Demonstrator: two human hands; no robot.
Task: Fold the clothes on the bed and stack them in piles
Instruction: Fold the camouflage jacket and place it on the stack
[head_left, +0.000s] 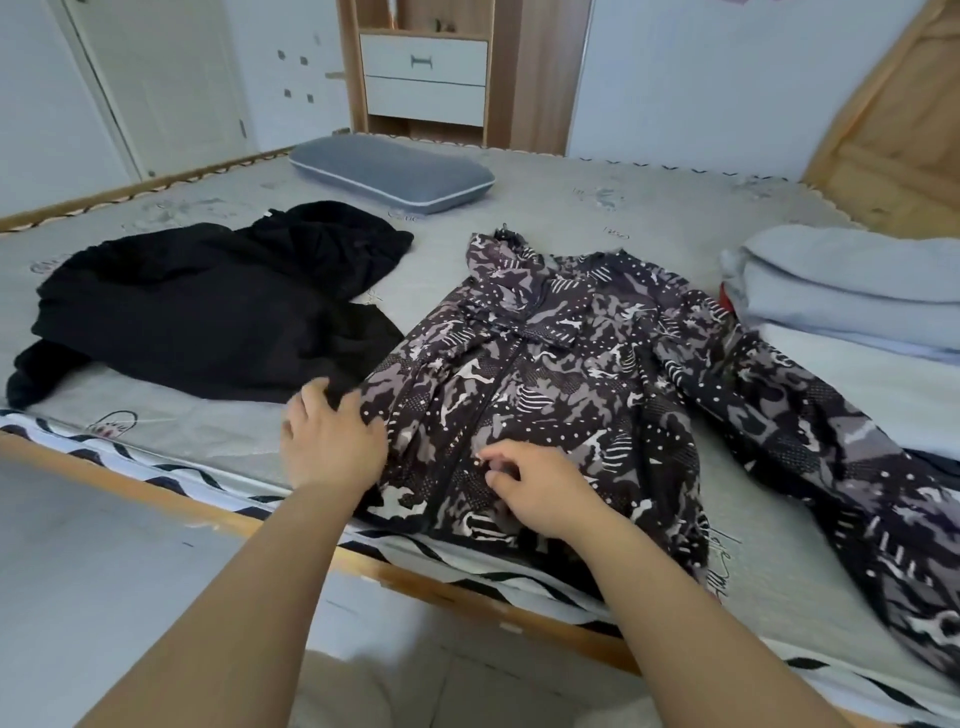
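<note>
A dark patterned zip jacket (582, 374) lies spread front-up on the grey mattress (649, 208), its right sleeve trailing to the lower right. My left hand (332, 441) lies on the jacket's left edge with fingers spread, slightly blurred. My right hand (535, 488) rests on the jacket near the zip at the hem, fingers loosely curled; whether it pinches cloth is unclear. A crumpled black garment (208, 306) lies to the left of the jacket.
A grey pillow (389, 174) lies at the far side of the bed. Folded light bedding (852, 291) is stacked at the right edge, with something red under it. The wooden bed frame (156, 499) runs along the near edge. A drawer unit (423, 78) stands beyond.
</note>
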